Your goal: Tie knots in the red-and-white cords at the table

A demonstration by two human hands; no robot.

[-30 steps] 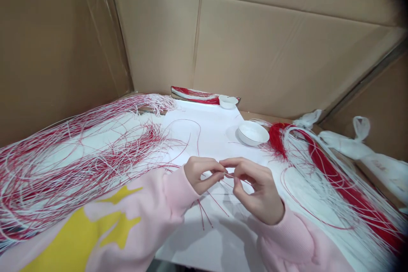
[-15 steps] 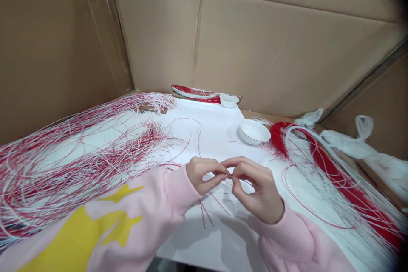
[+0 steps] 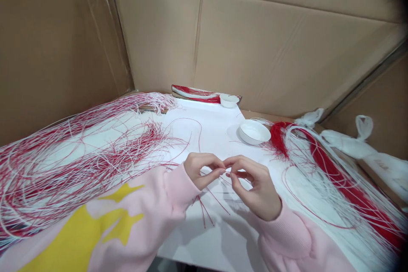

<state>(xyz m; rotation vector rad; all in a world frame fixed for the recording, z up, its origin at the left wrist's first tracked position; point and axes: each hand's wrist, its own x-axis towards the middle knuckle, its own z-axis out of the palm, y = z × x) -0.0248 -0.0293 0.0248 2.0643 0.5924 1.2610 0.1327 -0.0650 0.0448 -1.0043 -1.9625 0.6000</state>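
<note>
White paper under left hand and right hand; their fingers pinch thin red strands pointing toward the body.

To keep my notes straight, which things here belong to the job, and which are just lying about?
Part of the job:
left hand
right hand
thin strands between them
left strand bundle
right strand bundle

Just lying about:
white bowl
smaller white bowl
white plastic bag

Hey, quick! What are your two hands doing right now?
Left hand: closed, fingertips pinching a thin white strand.
Right hand: closed, fingertips pinching that strand too.
</note>
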